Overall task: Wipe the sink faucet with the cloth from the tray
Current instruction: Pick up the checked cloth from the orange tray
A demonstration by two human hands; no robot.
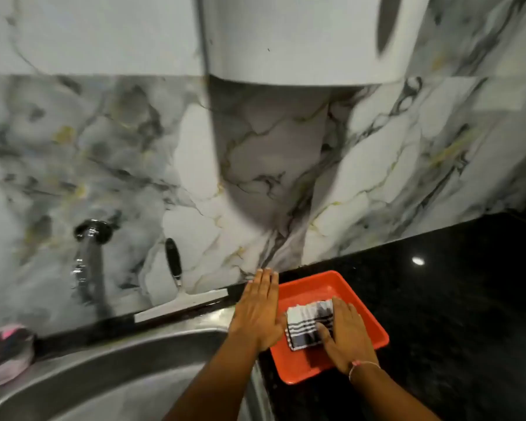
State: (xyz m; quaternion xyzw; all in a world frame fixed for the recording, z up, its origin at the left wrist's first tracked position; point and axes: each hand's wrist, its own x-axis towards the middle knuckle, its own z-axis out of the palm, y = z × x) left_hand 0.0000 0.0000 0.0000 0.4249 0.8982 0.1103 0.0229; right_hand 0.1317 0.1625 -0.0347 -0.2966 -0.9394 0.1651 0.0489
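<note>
A red tray (pixel 356 302) sits on the black counter to the right of the sink. Inside it lies a folded white cloth with dark stripes (pixel 308 322). My right hand (pixel 346 335) lies flat on the cloth's right half, fingers spread over it. My left hand (pixel 260 311) rests flat and open on the tray's left rim, its thumb touching the cloth's left edge. The chrome faucet (pixel 87 262) sticks out of the marble wall at the left, above the sink, blurred.
The steel sink (pixel 110 378) fills the lower left. A squeegee with a black handle (pixel 176 281) leans on the wall behind it. A pink and black scrubber (pixel 5 354) sits at the sink's left rim. A white appliance (pixel 301 38) hangs overhead.
</note>
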